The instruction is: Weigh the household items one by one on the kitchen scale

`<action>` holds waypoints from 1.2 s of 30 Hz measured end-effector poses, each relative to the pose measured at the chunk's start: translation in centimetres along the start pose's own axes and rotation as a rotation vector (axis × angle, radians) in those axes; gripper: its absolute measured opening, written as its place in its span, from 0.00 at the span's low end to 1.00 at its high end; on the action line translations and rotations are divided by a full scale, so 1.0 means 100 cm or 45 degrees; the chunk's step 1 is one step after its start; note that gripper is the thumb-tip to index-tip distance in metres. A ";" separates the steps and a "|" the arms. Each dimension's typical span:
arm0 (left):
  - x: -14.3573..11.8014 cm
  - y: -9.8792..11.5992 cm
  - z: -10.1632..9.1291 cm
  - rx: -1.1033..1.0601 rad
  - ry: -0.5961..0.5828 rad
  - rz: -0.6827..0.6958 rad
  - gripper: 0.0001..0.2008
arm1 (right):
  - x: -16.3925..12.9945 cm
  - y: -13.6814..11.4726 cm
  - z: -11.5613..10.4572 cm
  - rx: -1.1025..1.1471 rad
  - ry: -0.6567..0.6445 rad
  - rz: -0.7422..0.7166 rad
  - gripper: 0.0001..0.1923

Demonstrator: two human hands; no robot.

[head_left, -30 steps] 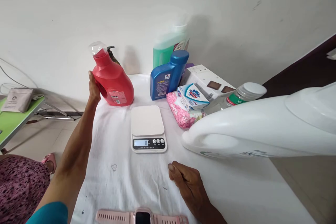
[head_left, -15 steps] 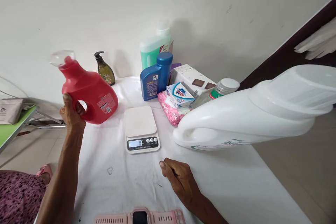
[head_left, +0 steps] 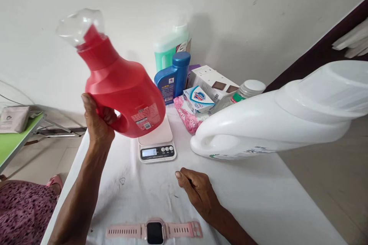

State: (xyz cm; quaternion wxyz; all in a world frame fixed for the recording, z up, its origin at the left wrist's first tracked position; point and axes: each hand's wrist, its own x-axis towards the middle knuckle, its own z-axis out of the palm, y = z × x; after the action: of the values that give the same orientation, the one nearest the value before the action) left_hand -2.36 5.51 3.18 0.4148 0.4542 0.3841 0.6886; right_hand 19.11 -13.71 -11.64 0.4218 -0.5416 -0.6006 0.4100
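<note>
My left hand [head_left: 99, 120] is wrapped round the handle of a red detergent bottle [head_left: 123, 88] with a clear cap. The bottle is tilted, its cap toward the upper left, and its base hangs over the white kitchen scale [head_left: 156, 141], hiding part of the weighing plate. The scale's display reads 0. On the white cloth in front of the scale rests my right hand [head_left: 198, 193], fingers curled in with nothing visible in them. Near it lies a pink smartwatch [head_left: 155, 231], strap spread flat.
A large white detergent bottle [head_left: 258, 122] stands at the right. Behind the scale are a blue bottle [head_left: 174, 78], a green-liquid jug [head_left: 166, 51], a soap box [head_left: 198, 99], a pink packet [head_left: 186, 116], a white box [head_left: 211, 80] and a clear jar [head_left: 244, 92]. A green table [head_left: 28, 130] is at left.
My left hand has lifted the red bottle and carried it rightward from beside the scale to over it. The pump bottle behind is now hidden. My right hand has stayed almost still.
</note>
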 end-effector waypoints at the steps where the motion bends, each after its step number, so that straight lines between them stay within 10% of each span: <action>1: -0.004 -0.003 0.005 -0.006 -0.017 -0.009 0.39 | 0.000 0.000 0.000 -0.009 0.002 -0.008 0.26; 36: -0.025 -0.054 0.008 0.258 -0.138 -0.081 0.36 | 0.000 -0.003 -0.001 -0.002 0.003 0.027 0.27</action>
State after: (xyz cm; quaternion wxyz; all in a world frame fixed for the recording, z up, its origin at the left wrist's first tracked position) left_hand 0.17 5.26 -2.28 0.4086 0.5178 0.4431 0.6071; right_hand 19.07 -13.78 -11.31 0.4177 -0.5488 -0.5945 0.4135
